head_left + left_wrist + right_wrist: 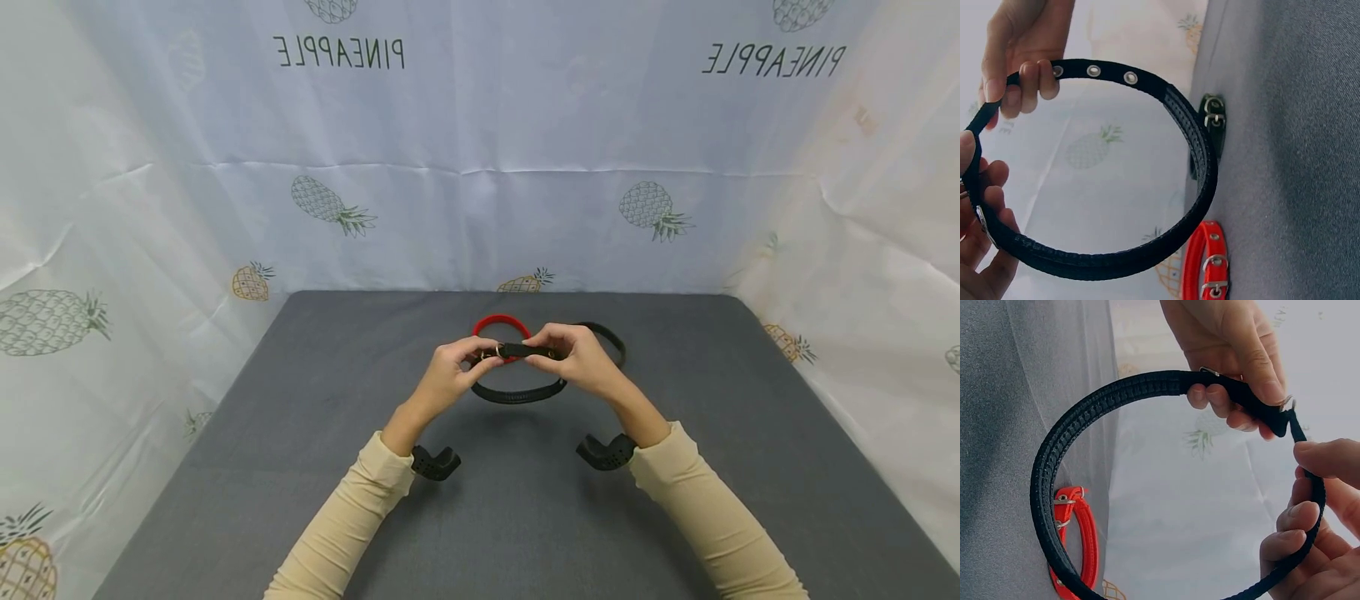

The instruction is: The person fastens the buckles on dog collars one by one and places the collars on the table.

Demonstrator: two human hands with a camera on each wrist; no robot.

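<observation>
Pineapple-print cloth [480, 167] hangs behind and to both sides of a grey surface [525, 517], with "PINEAPPLE" printed mirrored near the top. You hold a black collar [517, 392] in both hands, lifted just above the middle of the surface, its loop hanging down toward you. Your left hand [450, 375] pinches the buckle end: in the left wrist view the fingers [988, 187] curl round the strap where a metal buckle [982, 225] shows at the edge. Your right hand [581, 358] pinches the free strap end, fingers [1291, 531] curled round the band and thumb pressed on top. In the left wrist view that end shows a row of metal eyelets [1092, 70] just beside the right fingertips. The two hands are close together at the top of the loop, the strap tip lying at the buckle; whether it is threaded through, you cannot tell. A red collar [501, 325] lies flat on the surface just behind your hands, partly hidden by them; its metal buckle [1213, 289] shows in the left wrist view. Another dark collar [609, 337] lies on the surface behind your right hand, well hidden by it, buckle hardware visible from the left wrist. Both arms wear cream sleeves [352, 517], with black wrist mounts [435, 462] under each forearm.
</observation>
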